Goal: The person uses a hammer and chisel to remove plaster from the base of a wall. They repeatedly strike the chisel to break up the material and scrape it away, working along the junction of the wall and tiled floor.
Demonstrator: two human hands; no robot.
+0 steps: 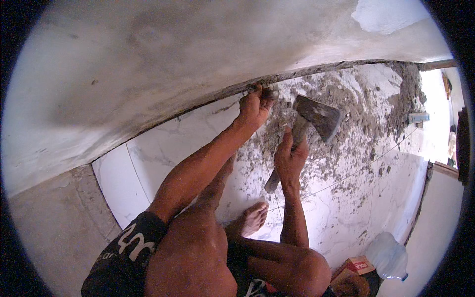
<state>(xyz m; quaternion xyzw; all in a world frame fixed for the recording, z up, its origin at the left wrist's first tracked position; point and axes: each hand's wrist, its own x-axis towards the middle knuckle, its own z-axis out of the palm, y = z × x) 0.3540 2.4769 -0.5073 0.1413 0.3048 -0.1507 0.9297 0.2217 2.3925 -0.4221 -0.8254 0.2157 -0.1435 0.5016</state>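
Note:
My right hand [291,157] grips the wooden handle of a hatchet [320,116]. Its broad, worn metal head is raised over the littered tiles, and the handle's butt sticks out below my fist. At the foot of the wall, my left hand [254,105] is closed around a short dark tool [270,94]. Its rounded end shows beside my fingers; the rest is hidden, so I cannot tell whether it is a chisel. The hatchet head is to the right of that tool, apart from it. A rough dark groove [285,77] runs along the wall's base.
Mortar rubble [352,111] covers much of the white marbled tile floor [185,128]. The plastered wall [167,55] rises close in front. A small light-blue object [418,118] lies far right. A clear plastic bottle [387,256] and a red box [358,265] are at lower right, near my knee.

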